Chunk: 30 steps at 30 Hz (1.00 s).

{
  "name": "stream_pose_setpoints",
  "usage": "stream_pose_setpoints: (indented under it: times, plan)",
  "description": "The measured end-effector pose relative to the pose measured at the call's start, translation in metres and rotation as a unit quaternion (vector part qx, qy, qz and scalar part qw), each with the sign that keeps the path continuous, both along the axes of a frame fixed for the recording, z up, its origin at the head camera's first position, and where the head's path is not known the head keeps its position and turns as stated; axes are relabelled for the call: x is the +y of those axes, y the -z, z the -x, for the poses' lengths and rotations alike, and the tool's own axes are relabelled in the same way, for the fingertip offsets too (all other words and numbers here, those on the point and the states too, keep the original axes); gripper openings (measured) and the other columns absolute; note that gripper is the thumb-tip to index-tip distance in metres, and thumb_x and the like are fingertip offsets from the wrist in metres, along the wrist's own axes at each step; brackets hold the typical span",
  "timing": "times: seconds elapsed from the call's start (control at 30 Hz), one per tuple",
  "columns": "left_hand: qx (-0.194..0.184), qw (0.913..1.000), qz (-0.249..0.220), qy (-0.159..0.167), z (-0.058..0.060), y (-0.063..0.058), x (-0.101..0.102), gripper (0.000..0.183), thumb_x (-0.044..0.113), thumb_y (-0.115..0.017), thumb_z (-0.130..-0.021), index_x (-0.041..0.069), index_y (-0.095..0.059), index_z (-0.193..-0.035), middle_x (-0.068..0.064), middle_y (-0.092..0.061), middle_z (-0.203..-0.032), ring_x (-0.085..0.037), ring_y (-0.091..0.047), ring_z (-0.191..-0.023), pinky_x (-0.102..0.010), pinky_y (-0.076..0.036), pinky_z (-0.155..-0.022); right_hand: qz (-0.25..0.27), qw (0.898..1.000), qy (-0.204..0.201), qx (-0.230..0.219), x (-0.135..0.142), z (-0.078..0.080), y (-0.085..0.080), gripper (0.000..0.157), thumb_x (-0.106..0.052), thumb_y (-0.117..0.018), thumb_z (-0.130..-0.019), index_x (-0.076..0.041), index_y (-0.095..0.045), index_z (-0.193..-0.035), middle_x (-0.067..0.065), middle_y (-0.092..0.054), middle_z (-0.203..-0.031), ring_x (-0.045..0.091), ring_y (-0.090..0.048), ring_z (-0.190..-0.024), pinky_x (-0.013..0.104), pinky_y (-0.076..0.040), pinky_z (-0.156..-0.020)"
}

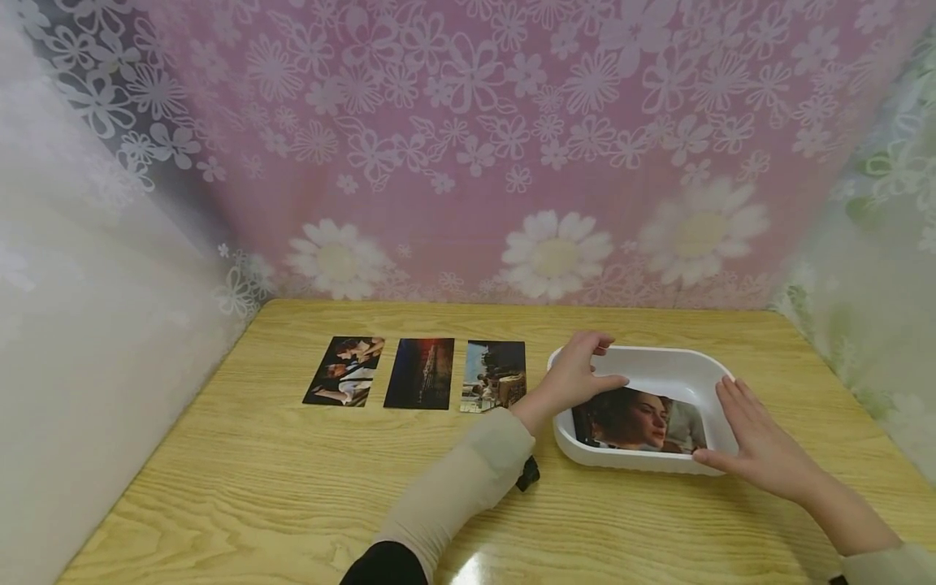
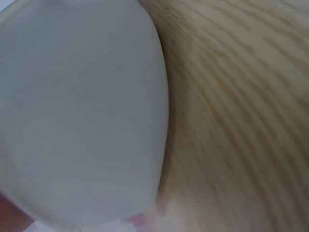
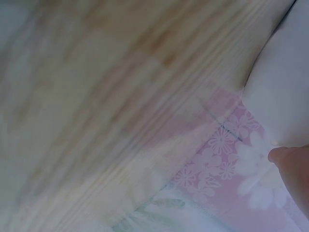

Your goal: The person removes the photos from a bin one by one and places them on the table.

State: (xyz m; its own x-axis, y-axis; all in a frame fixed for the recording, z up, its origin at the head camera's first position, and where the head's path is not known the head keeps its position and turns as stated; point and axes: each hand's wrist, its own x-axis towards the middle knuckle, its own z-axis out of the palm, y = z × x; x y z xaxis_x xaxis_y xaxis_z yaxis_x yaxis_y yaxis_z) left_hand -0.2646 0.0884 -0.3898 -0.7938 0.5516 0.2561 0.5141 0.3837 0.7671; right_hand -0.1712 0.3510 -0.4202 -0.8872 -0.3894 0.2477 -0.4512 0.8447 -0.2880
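A white plastic basin (image 1: 654, 463) with rounded corners stands on the right part of the table. Inside it lies a photo card (image 1: 643, 418) showing a face in profile. My left hand (image 1: 574, 378) grips the back left corner of the basin, fingers over the outer side and thumb inside the rim. At the right end, my right hand (image 1: 764, 443) holds the rim, its fingers along the side and its thumb at the front corner. In the left wrist view the basin's outer wall (image 2: 87, 111) fills the left half. A fingertip (image 3: 280, 154) meets the basin's edge in the right wrist view.
To the left, three photo cards lie in a row: a couple (image 1: 345, 371), a lit ship (image 1: 419, 374) and a deck scene (image 1: 493, 375). A small black object (image 1: 528, 474) shows beside the left sleeve. Flowered cloth (image 1: 468, 162) hangs behind the wooden table (image 1: 241, 487).
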Motion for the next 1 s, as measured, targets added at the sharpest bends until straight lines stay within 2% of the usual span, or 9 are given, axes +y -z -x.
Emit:
stream_pose_setpoints:
  times: [0.2, 0.33, 0.53, 0.7, 0.77, 0.9, 1.0]
  plan:
    - [0.039, 0.9983, 0.044, -0.003, 0.005, 0.012, 0.014, 0.054, 0.029, -0.068, -0.078, 0.008, -0.047, -0.123, -0.003, -0.046, -0.116, -0.014, -0.048, -0.103, -0.013, -0.038, -0.078, -0.005, 1.000, 0.000, 0.000, -0.001, 0.000, -0.001, 0.097, -0.032, -0.068, -0.075, 0.015, -0.008, -0.135, 0.034, -0.005, -0.138, 0.026, 0.013, -0.130, 0.025, 0.012, -0.100]
    - [0.041, 0.9947, 0.094, 0.009, 0.006, 0.016, 0.020, 0.059, 0.034, -0.066, -0.078, 0.010, -0.044, -0.127, -0.001, -0.044, -0.119, -0.010, -0.045, -0.105, -0.014, -0.036, -0.082, -0.002, 1.000, -0.001, -0.004, -0.002, 0.000, -0.001, 0.097, -0.032, -0.068, -0.076, 0.015, -0.007, -0.135, 0.035, -0.005, -0.138, 0.026, 0.013, -0.130, 0.025, 0.012, -0.101]
    - [0.056, 0.9821, 0.177, 0.034, 0.007, 0.017, 0.024, 0.066, 0.040, -0.064, -0.078, 0.014, -0.038, -0.132, 0.002, -0.040, -0.127, -0.005, -0.039, -0.114, -0.016, -0.032, -0.090, -0.003, 1.000, 0.002, -0.004, 0.000, 0.001, 0.000, 0.098, -0.032, -0.068, -0.076, 0.013, -0.005, -0.136, 0.033, -0.003, -0.139, 0.026, 0.013, -0.130, 0.026, 0.012, -0.100]
    - [0.084, 0.9625, 0.252, 0.055, 0.006, 0.019, 0.027, 0.075, 0.045, -0.066, -0.075, 0.015, -0.033, -0.136, 0.004, -0.034, -0.135, -0.007, -0.029, -0.124, -0.016, -0.024, -0.096, 0.001, 1.000, 0.000, -0.005, 0.001, 0.002, 0.001, 0.098, -0.032, -0.068, -0.076, 0.013, -0.005, -0.136, 0.033, -0.003, -0.139, 0.026, 0.013, -0.130, 0.028, 0.012, -0.101]
    - [0.094, 0.9520, 0.285, 0.059, 0.006, 0.021, 0.029, 0.080, 0.047, -0.066, -0.073, 0.016, -0.031, -0.137, 0.004, -0.032, -0.136, -0.007, -0.027, -0.124, -0.018, -0.027, -0.096, 0.001, 1.000, -0.001, -0.002, 0.001, 0.002, 0.002, 0.098, -0.032, -0.068, -0.075, 0.013, -0.006, -0.136, 0.033, -0.004, -0.139, 0.026, 0.013, -0.130, 0.028, 0.012, -0.101]
    - [0.094, 0.9275, 0.357, 0.057, 0.004, 0.025, 0.033, 0.087, 0.054, -0.066, -0.070, 0.021, -0.025, -0.140, 0.007, -0.025, -0.140, -0.005, -0.022, -0.126, -0.028, -0.033, -0.093, 0.003, 1.000, -0.001, 0.001, 0.001, 0.002, 0.002, 0.098, -0.031, -0.069, -0.075, 0.013, -0.006, -0.136, 0.033, -0.004, -0.139, 0.026, 0.012, -0.131, 0.028, 0.012, -0.101]
    - [0.080, 0.9122, 0.398, 0.057, 0.002, 0.027, 0.034, 0.091, 0.057, -0.066, -0.067, 0.025, -0.022, -0.141, 0.008, -0.020, -0.142, -0.005, -0.016, -0.128, -0.037, -0.034, -0.092, 0.003, 1.000, -0.001, -0.001, 0.001, 0.002, 0.001, 0.098, -0.031, -0.069, -0.075, 0.013, -0.006, -0.136, 0.033, -0.004, -0.139, 0.026, 0.012, -0.131, 0.028, 0.012, -0.101]
